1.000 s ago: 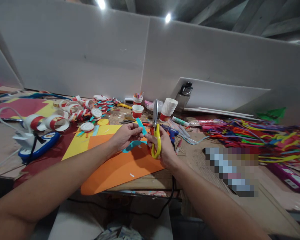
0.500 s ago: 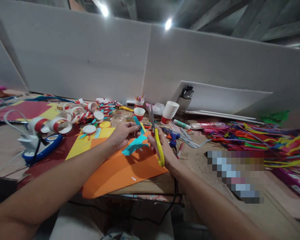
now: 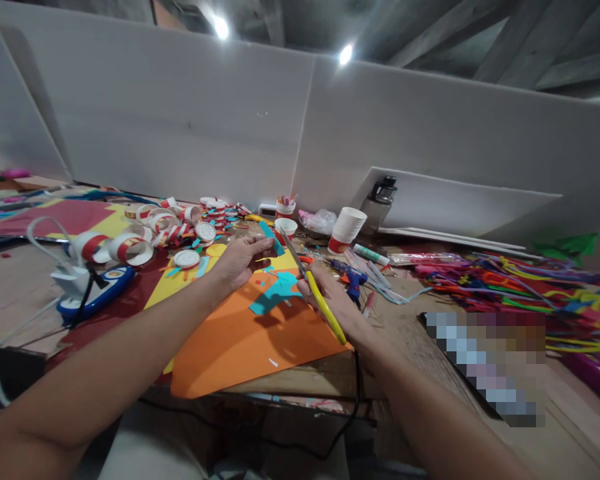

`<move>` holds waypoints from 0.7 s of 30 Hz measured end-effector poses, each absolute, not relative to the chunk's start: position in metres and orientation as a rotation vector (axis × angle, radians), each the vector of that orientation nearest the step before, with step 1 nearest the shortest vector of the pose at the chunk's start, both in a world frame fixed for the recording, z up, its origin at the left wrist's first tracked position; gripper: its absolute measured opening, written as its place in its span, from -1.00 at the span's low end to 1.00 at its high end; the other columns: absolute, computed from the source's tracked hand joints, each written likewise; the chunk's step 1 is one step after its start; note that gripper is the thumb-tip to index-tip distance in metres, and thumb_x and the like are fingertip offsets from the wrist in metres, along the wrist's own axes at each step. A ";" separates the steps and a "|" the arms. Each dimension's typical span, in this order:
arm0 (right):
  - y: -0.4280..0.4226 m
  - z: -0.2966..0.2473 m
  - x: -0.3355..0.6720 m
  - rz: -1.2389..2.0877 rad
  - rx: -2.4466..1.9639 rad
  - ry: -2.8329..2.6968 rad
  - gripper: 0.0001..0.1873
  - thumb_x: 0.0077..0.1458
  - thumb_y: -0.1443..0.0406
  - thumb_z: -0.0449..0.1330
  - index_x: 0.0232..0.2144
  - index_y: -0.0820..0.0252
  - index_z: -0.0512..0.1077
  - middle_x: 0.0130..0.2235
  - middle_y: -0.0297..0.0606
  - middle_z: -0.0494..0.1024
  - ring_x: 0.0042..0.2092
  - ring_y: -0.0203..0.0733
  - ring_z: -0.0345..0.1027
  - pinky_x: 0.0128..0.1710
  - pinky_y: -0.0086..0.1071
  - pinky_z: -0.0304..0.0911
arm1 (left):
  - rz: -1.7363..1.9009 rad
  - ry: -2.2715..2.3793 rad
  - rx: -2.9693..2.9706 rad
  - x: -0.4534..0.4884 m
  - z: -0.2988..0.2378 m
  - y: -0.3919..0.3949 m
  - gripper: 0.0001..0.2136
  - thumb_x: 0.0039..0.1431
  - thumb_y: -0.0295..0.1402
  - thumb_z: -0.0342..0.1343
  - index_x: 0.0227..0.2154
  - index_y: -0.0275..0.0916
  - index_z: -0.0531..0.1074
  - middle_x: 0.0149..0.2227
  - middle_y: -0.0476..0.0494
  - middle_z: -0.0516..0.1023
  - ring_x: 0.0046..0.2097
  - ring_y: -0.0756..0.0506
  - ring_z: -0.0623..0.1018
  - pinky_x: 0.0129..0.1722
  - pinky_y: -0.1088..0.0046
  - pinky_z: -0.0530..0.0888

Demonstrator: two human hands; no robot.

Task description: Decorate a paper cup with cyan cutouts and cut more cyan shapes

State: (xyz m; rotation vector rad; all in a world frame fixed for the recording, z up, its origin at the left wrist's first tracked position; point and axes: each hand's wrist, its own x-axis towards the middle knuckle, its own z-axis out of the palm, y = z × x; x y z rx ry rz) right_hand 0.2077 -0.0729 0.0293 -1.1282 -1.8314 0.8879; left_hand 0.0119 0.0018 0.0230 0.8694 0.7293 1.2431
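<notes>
Between the thumb and fingers of my left hand (image 3: 245, 259) is a small strip of blue paper (image 3: 271, 238), held up above the table. My right hand (image 3: 325, 290) grips yellow-handled scissors (image 3: 325, 308), whose blades point up and left toward the strip. The blades look nearly closed, and I cannot tell whether they touch the strip. Below the hands, a larger piece of light blue paper (image 3: 275, 293) lies on an orange sheet (image 3: 220, 357). A white paper scrap (image 3: 273, 363) rests near that sheet's front edge.
Cut paper-cup rings (image 3: 133, 248) and a blue power strip (image 3: 97, 293) are at the left. Behind stand a paper cup (image 3: 286, 229), a cup stack (image 3: 349, 229) and a bottle (image 3: 379, 203). A blue glue gun (image 3: 355, 283) and colourful pipe cleaners (image 3: 510, 283) lie right.
The larger blue paper has come to rest on the orange sheet, apart from the strip in my left hand. The scissors have tilted further left. The view has shifted slightly.
</notes>
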 end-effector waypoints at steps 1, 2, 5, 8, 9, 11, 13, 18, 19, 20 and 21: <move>-0.073 0.029 0.208 0.896 -1.131 -1.840 -0.67 0.08 0.01 0.16 -0.49 0.12 0.31 -0.46 -0.38 0.28 -0.42 -0.28 0.09 -0.36 -0.40 0.13 | 1.246 0.728 0.863 0.012 0.023 0.002 -0.78 -0.20 -0.39 0.36 -0.47 -0.32 0.45 -0.48 -0.02 0.52 -0.43 0.02 0.50 -0.44 0.51 0.38; -0.072 0.028 0.208 0.904 -1.136 -1.848 -0.66 0.08 0.00 0.16 -0.49 0.12 0.31 -0.47 -0.39 0.28 -0.43 -0.28 0.10 -0.39 -0.40 0.11 | 1.244 0.726 0.858 0.012 0.023 0.001 -0.78 -0.19 -0.40 0.36 -0.47 -0.32 0.45 -0.49 -0.02 0.51 -0.44 0.02 0.50 -0.44 0.51 0.37; -0.072 0.026 0.208 0.949 -1.146 -1.863 -0.64 0.08 -0.01 0.16 -0.50 0.12 0.29 -0.51 -0.39 0.27 -0.46 -0.30 0.10 -0.45 -0.42 0.09 | 1.246 0.712 0.848 0.014 0.023 0.001 -0.81 -0.17 -0.41 0.34 -0.47 -0.32 0.46 -0.49 -0.02 0.51 -0.44 0.02 0.51 -0.44 0.51 0.37; -0.073 0.025 0.208 1.024 -1.153 -1.843 -0.66 0.07 -0.01 0.16 -0.45 0.12 0.32 -0.51 -0.41 0.28 -0.51 -0.34 0.10 -0.51 -0.45 0.08 | 1.254 0.709 0.836 0.015 0.023 0.001 -0.84 -0.15 -0.43 0.31 -0.47 -0.32 0.46 -0.48 -0.03 0.53 -0.44 0.02 0.51 -0.45 0.52 0.37; -0.073 0.025 0.208 1.042 -1.161 -1.834 -0.66 0.07 -0.02 0.17 -0.43 0.12 0.33 -0.50 -0.41 0.28 -0.52 -0.35 0.10 -0.53 -0.46 0.07 | 1.258 0.710 0.830 0.015 0.023 0.001 -0.85 -0.14 -0.43 0.30 -0.47 -0.32 0.46 -0.49 -0.03 0.53 -0.44 0.02 0.51 -0.45 0.52 0.37; -0.074 0.025 0.208 1.062 -1.190 -1.817 -0.64 0.06 -0.04 0.16 -0.40 0.12 0.33 -0.52 -0.42 0.28 -0.54 -0.37 0.11 -0.56 -0.47 0.07 | 1.269 0.711 0.818 0.015 0.023 0.001 -0.87 -0.12 -0.45 0.29 -0.47 -0.32 0.45 -0.50 -0.02 0.52 -0.47 0.03 0.50 -0.46 0.52 0.37; -0.076 0.027 0.207 1.074 -1.226 -1.814 -0.61 0.05 -0.06 0.17 -0.41 0.13 0.32 -0.56 -0.44 0.26 -0.55 -0.37 0.12 -0.59 -0.49 0.07 | 1.278 0.708 0.805 0.015 0.024 0.000 -0.89 -0.10 -0.47 0.27 -0.48 -0.33 0.45 -0.52 -0.02 0.51 -0.49 0.04 0.49 -0.47 0.53 0.37; -0.077 0.030 0.206 1.110 -1.315 -1.838 -0.57 0.05 -0.10 0.12 -0.39 0.15 0.28 -0.58 -0.46 0.25 -0.59 -0.40 0.13 -0.64 -0.53 0.06 | 1.287 0.691 0.795 0.017 0.025 -0.001 -0.90 -0.10 -0.50 0.26 -0.50 -0.34 0.44 -0.56 -0.01 0.49 -0.52 0.06 0.46 -0.50 0.56 0.37; -0.077 0.030 0.206 1.111 -1.316 -1.839 -0.56 0.06 -0.10 0.11 -0.39 0.15 0.26 -0.58 -0.46 0.25 -0.60 -0.41 0.12 -0.65 -0.53 0.05 | 1.287 0.680 0.801 0.017 0.025 -0.001 -0.89 -0.11 -0.49 0.26 -0.51 -0.34 0.43 -0.56 -0.01 0.49 -0.52 0.07 0.46 -0.50 0.56 0.37; -0.076 0.029 0.207 1.114 -1.312 -1.842 -0.56 0.06 -0.10 0.11 -0.39 0.14 0.25 -0.57 -0.46 0.25 -0.60 -0.42 0.12 -0.65 -0.54 0.05 | 1.286 0.670 0.806 0.017 0.025 -0.001 -0.89 -0.11 -0.49 0.27 -0.51 -0.34 0.43 -0.56 -0.01 0.49 -0.52 0.07 0.46 -0.51 0.57 0.36; -0.075 0.028 0.207 1.118 -1.307 -1.846 -0.57 0.06 -0.10 0.11 -0.40 0.14 0.23 -0.57 -0.46 0.25 -0.60 -0.42 0.12 -0.65 -0.54 0.05 | 1.284 0.662 0.812 0.017 0.024 0.000 -0.88 -0.11 -0.49 0.27 -0.51 -0.34 0.43 -0.56 -0.01 0.49 -0.52 0.07 0.46 -0.51 0.57 0.37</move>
